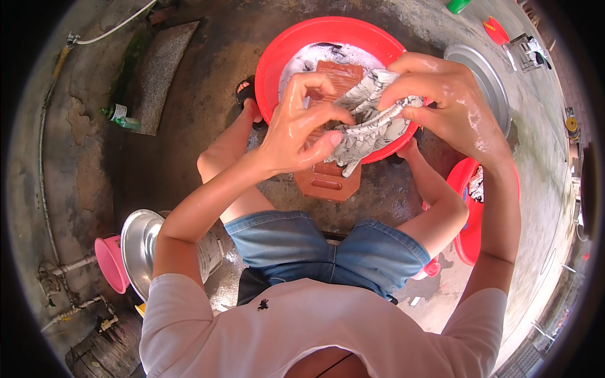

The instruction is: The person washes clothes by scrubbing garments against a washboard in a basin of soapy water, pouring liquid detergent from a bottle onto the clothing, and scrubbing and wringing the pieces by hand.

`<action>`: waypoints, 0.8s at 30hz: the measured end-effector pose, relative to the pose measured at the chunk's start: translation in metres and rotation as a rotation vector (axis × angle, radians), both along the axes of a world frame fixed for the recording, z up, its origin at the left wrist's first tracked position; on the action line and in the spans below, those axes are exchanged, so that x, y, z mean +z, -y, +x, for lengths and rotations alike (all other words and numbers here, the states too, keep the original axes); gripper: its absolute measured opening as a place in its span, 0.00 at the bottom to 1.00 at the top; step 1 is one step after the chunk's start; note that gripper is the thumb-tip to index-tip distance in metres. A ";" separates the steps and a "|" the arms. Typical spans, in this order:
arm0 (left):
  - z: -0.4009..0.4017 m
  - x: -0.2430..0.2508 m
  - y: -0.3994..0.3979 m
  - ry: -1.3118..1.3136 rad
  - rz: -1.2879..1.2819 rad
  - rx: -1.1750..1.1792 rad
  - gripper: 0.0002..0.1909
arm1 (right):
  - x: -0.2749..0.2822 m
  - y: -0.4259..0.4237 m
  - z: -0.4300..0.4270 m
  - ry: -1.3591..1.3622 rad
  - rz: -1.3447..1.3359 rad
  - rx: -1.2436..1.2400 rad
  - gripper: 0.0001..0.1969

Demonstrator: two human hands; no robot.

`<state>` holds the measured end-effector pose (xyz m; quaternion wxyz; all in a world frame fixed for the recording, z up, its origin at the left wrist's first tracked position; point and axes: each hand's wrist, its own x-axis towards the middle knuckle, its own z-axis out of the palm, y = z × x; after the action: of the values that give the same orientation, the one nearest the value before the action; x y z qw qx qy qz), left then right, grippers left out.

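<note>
A wet white garment (364,137) with a dark line pattern and a gathered band is stretched between my hands. My right hand (439,90), wet with some suds, pinches its band at the right. At the left end of the band, my left hand (302,125) has its thumb and a finger on the cloth, the index finger raised and curled. Beneath the garment, a brown ridged washboard (326,182) leans in a large red basin (331,28). Foamy water (302,54) and dark cloth (329,46) show inside the basin.
Right of my leg stands another red basin (465,245) with patterned cloth (476,184). A metal basin (501,90) sits beyond my right hand. At left are a metal bowl (137,250), a pink bucket (108,260) and green bottles (125,122) by a stone slab (165,80).
</note>
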<state>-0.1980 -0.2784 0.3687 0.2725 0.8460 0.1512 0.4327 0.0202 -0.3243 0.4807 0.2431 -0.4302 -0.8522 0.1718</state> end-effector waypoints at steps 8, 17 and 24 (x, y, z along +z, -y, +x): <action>-0.019 0.013 -0.024 -0.413 0.105 -0.140 0.18 | 0.006 -0.004 0.017 -0.020 0.026 -0.020 0.07; 0.046 -0.011 -0.135 -0.523 -0.184 0.126 0.18 | -0.077 -0.113 0.086 0.096 -0.005 -0.412 0.10; 0.065 0.006 -0.148 -0.139 -0.095 0.233 0.09 | -0.074 -0.116 0.082 -0.127 0.231 -0.416 0.14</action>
<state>-0.1332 -0.1306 0.3750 0.2490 0.8368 0.2872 0.3940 0.1026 -0.2085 0.4071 0.3741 -0.5542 -0.7421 0.0462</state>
